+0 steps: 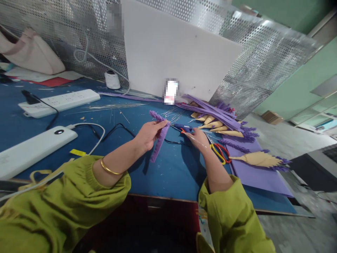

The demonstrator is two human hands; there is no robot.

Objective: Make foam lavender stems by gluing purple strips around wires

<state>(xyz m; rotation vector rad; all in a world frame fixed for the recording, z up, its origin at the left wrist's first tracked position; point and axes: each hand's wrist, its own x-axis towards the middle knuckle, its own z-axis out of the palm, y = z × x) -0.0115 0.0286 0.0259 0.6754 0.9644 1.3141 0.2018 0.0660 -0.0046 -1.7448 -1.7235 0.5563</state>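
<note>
My left hand (147, 135) is closed on a fringed purple foam strip (159, 140), which hangs down from the fingers over the blue table (168, 172). My right hand (198, 138) grips a blue hot glue gun (183, 128) whose nozzle points left toward the top of the strip. A thin clear wire runs across the right hand's fingers. Both arms wear olive-green sleeves, and a gold bangle sits on the left wrist.
Scissors with red and yellow handles (220, 152) lie just right of my right hand. Finished purple-and-tan flower cones (223, 128) and a purple foam sheet (259, 174) fill the right side. Two white power strips (59, 102) with cables sit at left. A white board (173, 52) leans on perforated metal.
</note>
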